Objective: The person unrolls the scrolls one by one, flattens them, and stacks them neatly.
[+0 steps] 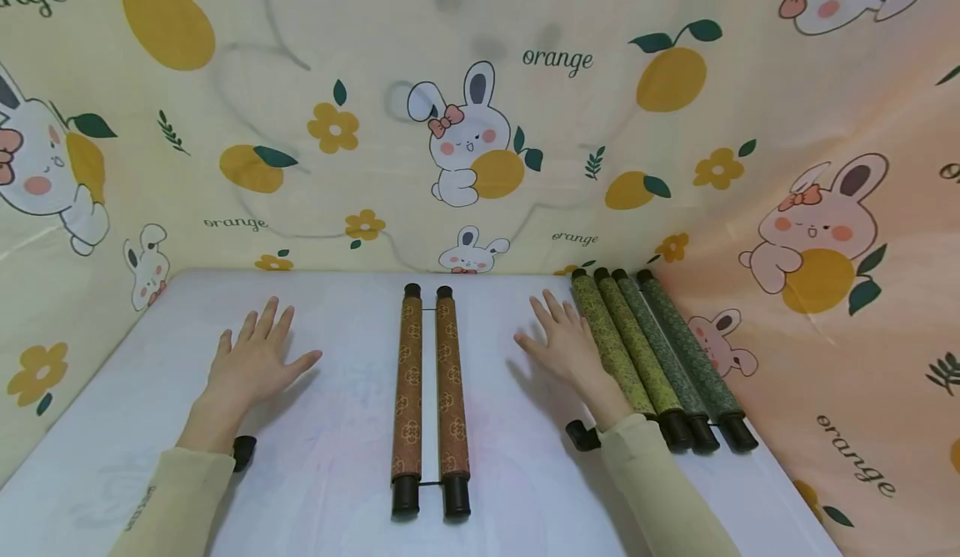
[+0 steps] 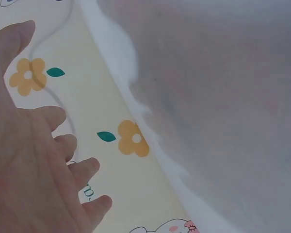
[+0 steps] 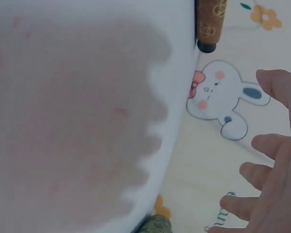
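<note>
In the head view, a brown scroll with a flower pattern lies on the white table, its left roller [image 1: 410, 390] and right roller [image 1: 452, 390] side by side with black end knobs and a narrow white strip between. My left hand [image 1: 255, 361] is held over the table to its left, fingers spread, holding nothing. To its right my right hand [image 1: 568, 348] is likewise spread and holds nothing, near the yellow-green scroll [image 1: 611, 336]. Both wrist views show bare fingers, the left hand [image 2: 34, 165] and the right hand [image 3: 281, 184], with shadows on the table.
Beside the yellow-green scroll, a dark green scroll [image 1: 690, 348] lies slanted along the table's right edge. A cloth printed with rabbits and oranges [image 1: 577, 123] hangs behind and at both sides of the table [image 1: 337, 457]. Each wrist wears a small black device [image 1: 243, 452].
</note>
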The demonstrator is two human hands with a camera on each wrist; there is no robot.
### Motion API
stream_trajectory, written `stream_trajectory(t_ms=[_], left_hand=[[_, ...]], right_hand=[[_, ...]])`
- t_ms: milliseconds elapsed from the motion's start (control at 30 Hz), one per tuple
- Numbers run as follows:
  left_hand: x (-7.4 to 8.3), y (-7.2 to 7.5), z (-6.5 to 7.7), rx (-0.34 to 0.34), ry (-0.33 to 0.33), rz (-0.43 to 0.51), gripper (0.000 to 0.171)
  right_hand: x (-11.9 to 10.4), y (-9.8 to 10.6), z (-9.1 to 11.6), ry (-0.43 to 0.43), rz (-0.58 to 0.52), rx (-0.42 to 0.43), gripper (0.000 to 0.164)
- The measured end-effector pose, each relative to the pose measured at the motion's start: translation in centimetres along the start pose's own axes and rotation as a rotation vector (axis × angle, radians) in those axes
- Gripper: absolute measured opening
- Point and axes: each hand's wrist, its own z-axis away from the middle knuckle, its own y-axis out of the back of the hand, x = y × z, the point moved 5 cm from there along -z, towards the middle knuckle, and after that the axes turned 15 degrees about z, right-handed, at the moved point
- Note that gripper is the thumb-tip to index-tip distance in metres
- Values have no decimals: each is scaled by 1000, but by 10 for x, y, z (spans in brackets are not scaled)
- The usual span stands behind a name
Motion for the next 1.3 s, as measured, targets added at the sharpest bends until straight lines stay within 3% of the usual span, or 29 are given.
stream_trajectory(t_ms=[367,767,1300], left_hand=[[26,-4,-1,6,-57,8,97],[65,-19,-7,7,-159,-5,92],[127,-52,-9,-85,-296,37,81]], right_hand=[[-31,2,7,67,-47,51,78],[-74,-4,18,158,-137,7,87],[-112,-9,34,283,-191,-113,86]])
